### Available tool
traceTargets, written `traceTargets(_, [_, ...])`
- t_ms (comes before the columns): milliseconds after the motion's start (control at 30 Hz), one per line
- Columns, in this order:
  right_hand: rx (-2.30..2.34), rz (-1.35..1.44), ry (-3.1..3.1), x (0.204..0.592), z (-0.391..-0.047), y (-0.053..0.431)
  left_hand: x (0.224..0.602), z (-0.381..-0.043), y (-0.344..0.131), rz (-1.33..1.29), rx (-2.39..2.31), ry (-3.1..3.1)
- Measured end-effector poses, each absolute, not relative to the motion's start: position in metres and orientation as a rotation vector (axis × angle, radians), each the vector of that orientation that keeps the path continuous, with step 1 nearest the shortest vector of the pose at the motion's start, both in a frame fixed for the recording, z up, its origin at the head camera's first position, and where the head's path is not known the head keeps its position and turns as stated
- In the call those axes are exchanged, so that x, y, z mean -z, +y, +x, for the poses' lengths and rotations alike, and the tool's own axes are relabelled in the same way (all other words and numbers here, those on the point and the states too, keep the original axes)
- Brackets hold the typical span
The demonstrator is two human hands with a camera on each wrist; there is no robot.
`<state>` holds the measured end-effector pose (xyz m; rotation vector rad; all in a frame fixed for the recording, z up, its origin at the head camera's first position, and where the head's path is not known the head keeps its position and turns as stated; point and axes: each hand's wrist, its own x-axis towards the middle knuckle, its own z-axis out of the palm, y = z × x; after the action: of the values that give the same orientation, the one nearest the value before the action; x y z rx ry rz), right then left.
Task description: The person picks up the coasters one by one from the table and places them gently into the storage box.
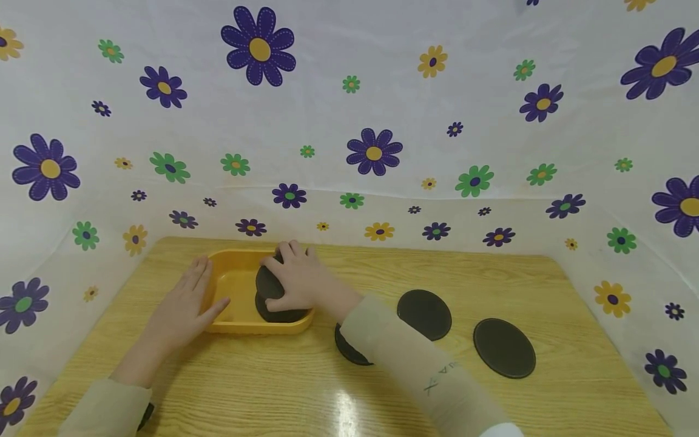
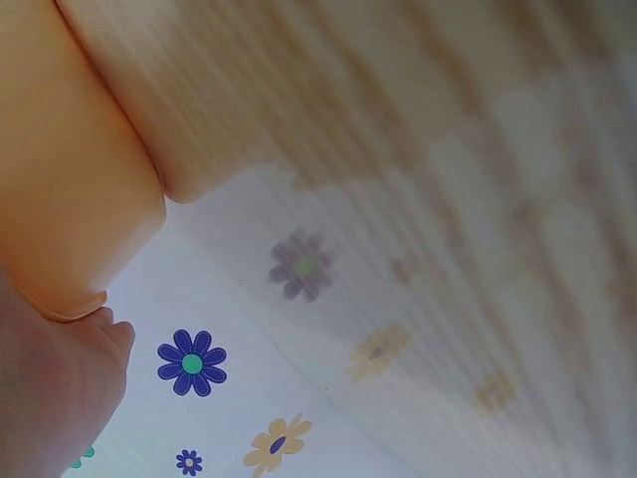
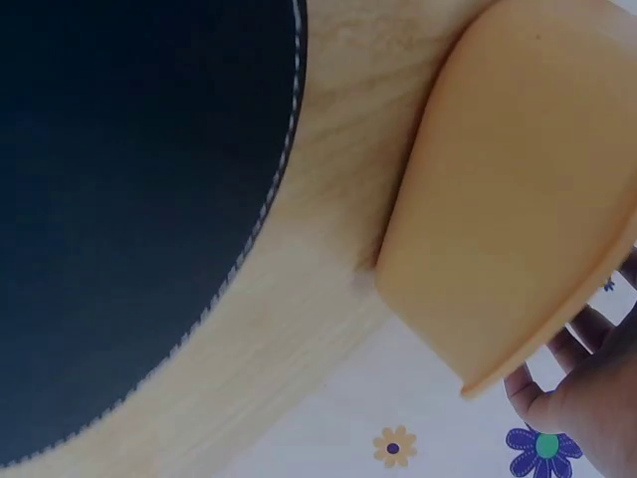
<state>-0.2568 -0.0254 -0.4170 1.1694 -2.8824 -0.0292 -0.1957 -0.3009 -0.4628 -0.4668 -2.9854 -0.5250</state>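
Note:
In the head view my right hand grips a round black coaster inside the right half of a yellow plastic tray. Beneath it, another black coaster shows in the tray, partly covered by the hand. My left hand rests along the tray's left side, fingers straight and thumb stretched over the rim. The left wrist view shows that hand beside the tray wall. In the right wrist view, fingers of my right hand appear over the tray's rim.
Two black coasters lie on the wooden table at the right, one farther back and one nearer. My right sleeve partly hides a third coaster. A flower-printed white cloth surrounds the table's back and sides.

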Motion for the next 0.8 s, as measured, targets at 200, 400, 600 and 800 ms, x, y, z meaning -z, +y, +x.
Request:
traceTargets(200, [0.007, 1.191, -2.908, 0.423, -0.252, -0.031, 0.462, -0.196, -0.301, -0.46, 0.515, -2.991])
traceTargets(400, [0.016, 1.19, -2.939, 0.43, -0.25, -0.033, 0.463, -0.195, -0.301, -0.465, 0.516, -2.989])
traceTargets(600, [0.006, 1.186, -2.962, 0.436, -0.25, -0.033, 0.463, -0.195, -0.301, -0.463, 0.519, -2.993])
traceTargets(800, [0.024, 1.177, -2.958, 0.44, -0.251, -0.034, 0.463, -0.195, -0.301, -0.459, 0.521, -2.992])
